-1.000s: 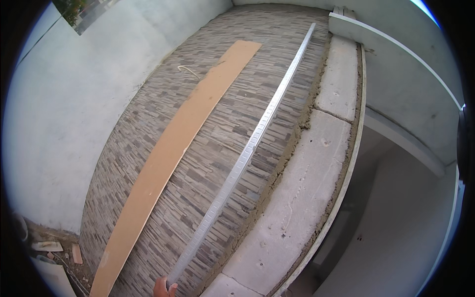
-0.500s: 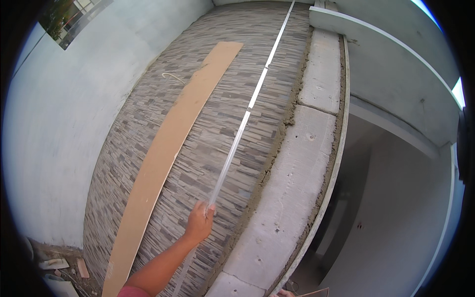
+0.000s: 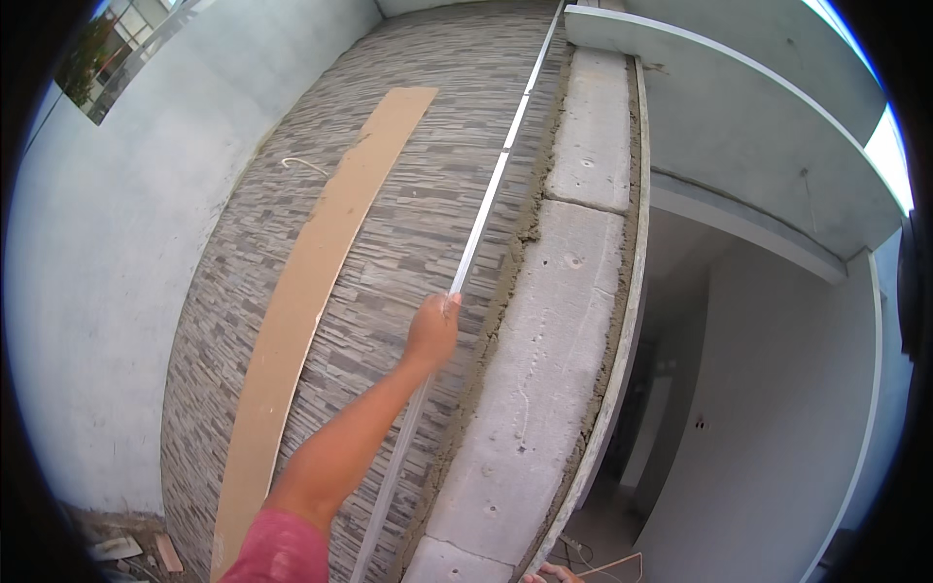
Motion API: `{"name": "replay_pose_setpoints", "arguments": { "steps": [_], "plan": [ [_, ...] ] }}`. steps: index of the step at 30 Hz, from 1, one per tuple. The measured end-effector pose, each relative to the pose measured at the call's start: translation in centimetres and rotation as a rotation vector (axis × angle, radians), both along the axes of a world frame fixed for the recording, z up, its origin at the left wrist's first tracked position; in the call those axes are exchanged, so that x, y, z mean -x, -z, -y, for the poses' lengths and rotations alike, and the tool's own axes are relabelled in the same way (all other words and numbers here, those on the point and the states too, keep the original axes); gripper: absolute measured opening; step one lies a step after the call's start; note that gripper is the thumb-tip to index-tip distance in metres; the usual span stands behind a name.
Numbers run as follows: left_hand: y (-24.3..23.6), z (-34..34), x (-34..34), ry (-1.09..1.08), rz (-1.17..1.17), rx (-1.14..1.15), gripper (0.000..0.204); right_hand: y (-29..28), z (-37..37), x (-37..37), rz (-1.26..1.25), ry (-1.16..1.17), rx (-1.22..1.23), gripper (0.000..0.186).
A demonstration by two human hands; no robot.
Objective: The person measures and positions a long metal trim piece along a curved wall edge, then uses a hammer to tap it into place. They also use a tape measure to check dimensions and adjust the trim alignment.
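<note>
My left hand is closed round a long, thin metal straightedge, with my arm stretched up from the lower left. The bar slants across a wall of grey and brown stone-strip tiles, its upper end near the top of the view. Just right of the bar runs a concrete strip with rough mortar along its edges. Only some fingers of my right hand show at the bottom edge, by the lower end of the strip's outer edging. The rest of that hand is out of view, so its grip is unclear.
A long tan board lies along the tiles to the left, a pale cord hook beside it. A plastered wall bounds the left side. Rubble sits lower left. A doorway opening lies beyond the edging.
My left hand has gone up and to the right, and the bar has shifted closer to the concrete strip. The whole view has turned slightly. Slightly more of my right fingers shows.
</note>
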State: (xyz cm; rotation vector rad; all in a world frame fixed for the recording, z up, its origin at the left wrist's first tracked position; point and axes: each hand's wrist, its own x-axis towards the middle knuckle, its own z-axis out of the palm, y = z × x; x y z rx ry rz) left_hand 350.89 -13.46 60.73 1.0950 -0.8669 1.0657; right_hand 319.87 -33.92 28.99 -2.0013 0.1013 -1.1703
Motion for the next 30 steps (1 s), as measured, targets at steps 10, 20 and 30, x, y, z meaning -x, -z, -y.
{"name": "replay_pose_setpoints", "arguments": {
  "steps": [10,20,30],
  "plan": [
    [-6.1,1.6,1.8,-0.063,0.026,-0.037,0.047,-0.9,-0.9,0.9,-0.015,-0.101,-0.087,0.036],
    [-6.1,3.1,0.8,-0.058,0.064,0.009,0.048,-1.1,-1.4,0.9,0.012,-0.072,-0.083,0.033],
    [-6.5,2.6,3.2,0.07,-0.001,-0.018,0.046,-0.9,-1.4,1.0,0.008,-0.081,-0.137,0.034]
  ]
}}
